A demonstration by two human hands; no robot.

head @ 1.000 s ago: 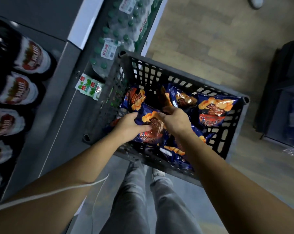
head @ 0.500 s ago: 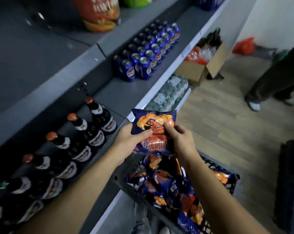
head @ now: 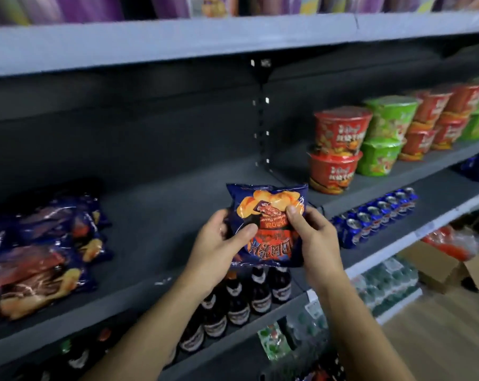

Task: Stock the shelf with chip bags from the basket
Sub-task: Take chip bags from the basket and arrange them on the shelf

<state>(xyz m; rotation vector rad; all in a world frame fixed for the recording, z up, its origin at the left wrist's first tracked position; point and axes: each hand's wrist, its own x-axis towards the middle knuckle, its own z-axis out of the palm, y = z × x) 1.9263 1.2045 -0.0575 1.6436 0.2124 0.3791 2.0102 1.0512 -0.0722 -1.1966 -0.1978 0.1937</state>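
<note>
A dark blue chip bag with orange chips printed on it is held upside down in front of the grey shelf. My left hand grips its left side, thumb across the front. My right hand pinches its right side with the thumb on the front. Several matching chip bags lie stacked on the same shelf at the far left. The basket is out of view.
Red and green noodle cups stand stacked on the shelf to the right. Blue cans and dark bottles fill the shelves below. An open cardboard box sits on the wooden floor at lower right.
Both hands lifted the bag out of the basket and carried it up to the shelf level. The view swung up from the basket to the shelves.
</note>
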